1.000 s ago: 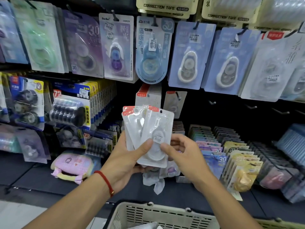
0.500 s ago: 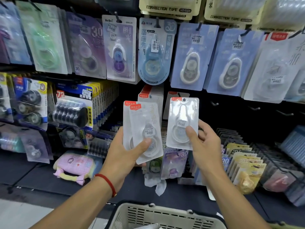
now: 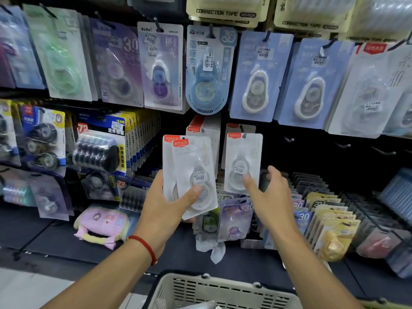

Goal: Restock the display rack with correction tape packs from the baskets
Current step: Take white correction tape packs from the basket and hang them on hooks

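My left hand (image 3: 169, 204) grips a small stack of white correction tape packs (image 3: 194, 172) with red top labels, thumb across the front pack. One more white pack (image 3: 243, 157) hangs on a hook of the display rack, in front of another white pack on the same hook. My right hand (image 3: 267, 197) is just below it with fingers spread, the index fingertip touching the pack's lower edge and the thumb off to its right. A beige basket (image 3: 214, 288) sits at the bottom, its contents mostly out of view.
Bare hooks (image 3: 343, 144) stick out to the right of the hung pack. Blue and purple correction tape cards (image 3: 256, 74) fill the row above. Boxes of small packs (image 3: 316, 210) stand on the dark shelf, with a pink pouch (image 3: 102, 224) at the left.
My right hand took one pack from the left hand's stack, carried it up to the hook and loosened its hold. The left hand kept the remaining packs.
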A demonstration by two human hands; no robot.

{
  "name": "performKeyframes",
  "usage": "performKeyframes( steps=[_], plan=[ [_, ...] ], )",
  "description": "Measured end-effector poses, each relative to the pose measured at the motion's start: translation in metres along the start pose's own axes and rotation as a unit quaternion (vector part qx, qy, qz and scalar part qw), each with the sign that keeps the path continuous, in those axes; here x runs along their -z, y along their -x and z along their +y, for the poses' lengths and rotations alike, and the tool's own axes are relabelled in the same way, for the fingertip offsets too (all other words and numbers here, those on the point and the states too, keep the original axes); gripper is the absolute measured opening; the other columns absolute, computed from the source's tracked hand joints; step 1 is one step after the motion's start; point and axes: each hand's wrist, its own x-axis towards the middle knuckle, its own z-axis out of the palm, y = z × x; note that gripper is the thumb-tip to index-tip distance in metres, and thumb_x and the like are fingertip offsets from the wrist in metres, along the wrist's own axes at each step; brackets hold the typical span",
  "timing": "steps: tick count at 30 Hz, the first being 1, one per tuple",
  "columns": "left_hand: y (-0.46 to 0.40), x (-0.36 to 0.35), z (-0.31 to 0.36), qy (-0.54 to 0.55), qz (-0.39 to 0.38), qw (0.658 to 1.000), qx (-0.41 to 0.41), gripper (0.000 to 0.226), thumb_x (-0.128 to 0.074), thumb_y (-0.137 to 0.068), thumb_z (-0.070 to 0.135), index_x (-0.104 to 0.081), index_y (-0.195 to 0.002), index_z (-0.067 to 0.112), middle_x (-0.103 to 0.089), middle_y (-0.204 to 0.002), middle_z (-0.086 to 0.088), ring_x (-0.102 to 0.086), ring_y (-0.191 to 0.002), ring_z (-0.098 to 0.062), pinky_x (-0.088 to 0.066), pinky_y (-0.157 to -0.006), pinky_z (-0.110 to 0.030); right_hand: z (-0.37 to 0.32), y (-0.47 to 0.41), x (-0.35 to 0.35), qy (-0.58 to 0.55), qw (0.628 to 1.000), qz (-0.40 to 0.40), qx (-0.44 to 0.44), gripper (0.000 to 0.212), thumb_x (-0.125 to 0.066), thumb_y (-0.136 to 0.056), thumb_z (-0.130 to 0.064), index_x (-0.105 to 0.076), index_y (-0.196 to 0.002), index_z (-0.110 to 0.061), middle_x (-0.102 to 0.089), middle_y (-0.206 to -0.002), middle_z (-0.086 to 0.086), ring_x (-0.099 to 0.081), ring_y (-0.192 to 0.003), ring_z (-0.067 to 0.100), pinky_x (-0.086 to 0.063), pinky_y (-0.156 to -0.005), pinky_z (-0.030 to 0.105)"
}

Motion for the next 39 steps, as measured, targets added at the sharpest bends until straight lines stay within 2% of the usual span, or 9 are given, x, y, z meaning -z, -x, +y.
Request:
performKeyframes(
  steps=[4, 7, 13, 17, 21, 27, 31, 35, 39],
  plan=[
    [0.003, -0.005, -0.003, 0.012, -0.030, 0.999, 0.007, 0.050, -0.087, -0.082, 0.036, -0.064, -0.126, 0.040, -0.076, -0.124, 0.006, -0.075, -0.112, -0.020, -0.062, -0.088, -0.060, 0.003, 0.014, -0.008, -0.080, 0.989, -0.116, 0.047, 0.025, -0.064, -0.101, -0.044, -0.070, -0.121, -0.031, -0.073, -0.117, -0.015, -0.066, -0.112, 0.006, -0.054, -0.097, 0.031],
    [0.005, -0.010, -0.001, 0.020, -0.050, 0.999, 0.007, 0.049, -0.084, -0.085, 0.034, -0.063, -0.128, 0.042, -0.075, -0.126, 0.008, -0.074, -0.115, -0.016, -0.062, -0.089, -0.051, 0.002, 0.023, -0.014, -0.115, 0.967, -0.214, 0.077, 0.014, -0.073, -0.094, -0.046, -0.074, -0.106, -0.037, -0.076, -0.103, -0.023, -0.069, -0.099, -0.003, -0.055, -0.082, 0.015],
    [0.008, -0.013, 0.003, 0.033, -0.069, 0.996, 0.042, 0.053, -0.082, -0.088, 0.035, -0.056, -0.134, 0.037, -0.076, -0.124, 0.006, -0.078, -0.103, -0.024, -0.067, -0.075, -0.050, 0.003, 0.023, -0.015, -0.225, 0.960, -0.161, 0.025, 0.019, -0.075, -0.097, -0.030, -0.064, -0.109, -0.022, -0.078, -0.101, -0.002, -0.074, -0.083, 0.020, -0.062, -0.069, 0.036],
    [0.004, -0.009, 0.001, 0.041, -0.026, 0.997, 0.062, 0.045, -0.076, -0.095, 0.013, -0.058, -0.130, 0.035, -0.077, -0.116, 0.006, -0.079, -0.096, -0.026, -0.067, -0.068, -0.046, 0.002, 0.017, -0.009, -0.278, 0.959, -0.054, -0.013, 0.015, -0.063, -0.104, -0.029, -0.053, -0.112, -0.023, -0.077, -0.103, -0.003, -0.068, -0.057, 0.022, -0.059, -0.061, 0.037],
    [0.001, -0.007, -0.004, 0.031, -0.015, 0.997, 0.067, 0.047, -0.068, -0.098, 0.000, -0.059, -0.130, 0.033, -0.075, -0.119, 0.002, -0.077, -0.100, -0.026, -0.066, -0.070, -0.049, 0.005, 0.015, -0.004, -0.300, 0.953, -0.023, -0.039, 0.021, -0.067, -0.102, -0.033, -0.056, -0.115, -0.020, -0.079, -0.103, -0.004, -0.070, -0.059, 0.023, -0.055, -0.055, 0.022],
    [-0.001, -0.006, -0.006, 0.034, -0.016, 0.998, 0.058, 0.048, -0.066, -0.097, -0.001, -0.061, -0.130, 0.034, -0.075, -0.118, 0.003, -0.077, -0.100, -0.026, -0.065, -0.067, -0.044, 0.003, 0.017, -0.005, -0.321, 0.946, -0.008, -0.054, 0.027, -0.070, -0.099, -0.036, -0.059, -0.116, -0.019, -0.081, -0.101, -0.003, -0.078, -0.073, 0.025, -0.060, -0.061, 0.029],
    [0.001, -0.008, -0.006, 0.029, -0.027, 0.998, 0.059, 0.047, -0.067, -0.097, -0.001, -0.063, -0.124, 0.038, -0.076, -0.117, 0.006, -0.077, -0.101, -0.024, -0.065, -0.069, -0.043, 0.009, 0.016, -0.007, -0.071, 0.996, -0.011, -0.062, 0.058, -0.067, -0.096, -0.052, -0.046, -0.141, -0.022, -0.056, -0.136, -0.006, -0.062, -0.118, 0.019, -0.050, -0.090, 0.036],
    [0.006, -0.013, -0.006, 0.026, -0.068, 0.996, 0.057, 0.044, -0.075, -0.094, 0.005, -0.059, -0.124, 0.033, -0.077, -0.117, -0.001, -0.078, -0.101, -0.026, -0.067, -0.073, -0.046, 0.004, 0.023, -0.012, -0.165, 0.977, -0.134, -0.022, 0.024, -0.070, -0.097, -0.042, -0.068, -0.118, -0.029, -0.074, -0.114, -0.013, -0.068, -0.109, 0.006, -0.056, -0.101, 0.041],
    [0.009, -0.018, -0.004, 0.025, -0.103, 0.992, 0.065, 0.054, -0.076, -0.094, 0.008, -0.052, -0.136, 0.031, -0.079, -0.117, -0.007, -0.078, -0.101, -0.029, -0.066, -0.078, -0.044, 0.003, 0.027, -0.018, -0.192, 0.958, -0.212, 0.023, 0.013, -0.076, -0.095, -0.034, -0.073, -0.106, -0.026, -0.079, -0.100, -0.010, -0.074, -0.093, 0.008, -0.060, -0.084, 0.031]
  ],
)
